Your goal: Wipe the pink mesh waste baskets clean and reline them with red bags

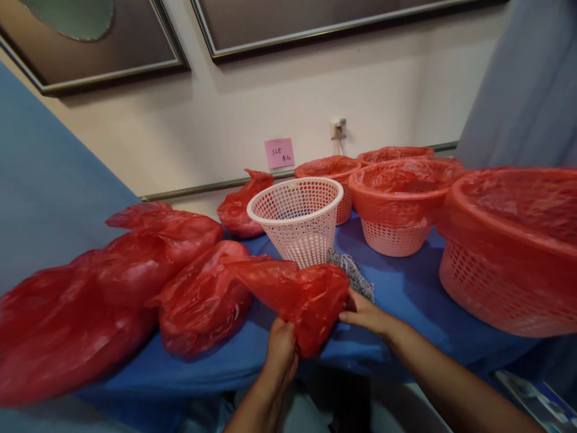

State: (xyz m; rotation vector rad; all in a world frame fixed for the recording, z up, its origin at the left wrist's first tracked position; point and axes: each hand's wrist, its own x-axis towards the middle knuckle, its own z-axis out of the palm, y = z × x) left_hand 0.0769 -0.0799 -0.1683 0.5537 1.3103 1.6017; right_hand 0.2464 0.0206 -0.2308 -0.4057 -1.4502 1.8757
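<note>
The left hand [282,346] is closing its fingers around the lower left part of a crumpled red bag [315,294], while the right hand [363,313] is pinching its right edge, probably because gripping two sides is keeping the thin film steady. The bag is hanging over the table's [396,288] near edge, just in front of a bare pale basket [297,240]. To the right, lined baskets [396,237] are wearing red film folded over their rims, seemingly anchoring it; bulging red bags [202,300] are sitting leftward, leaving the middle free for handling.
</note>
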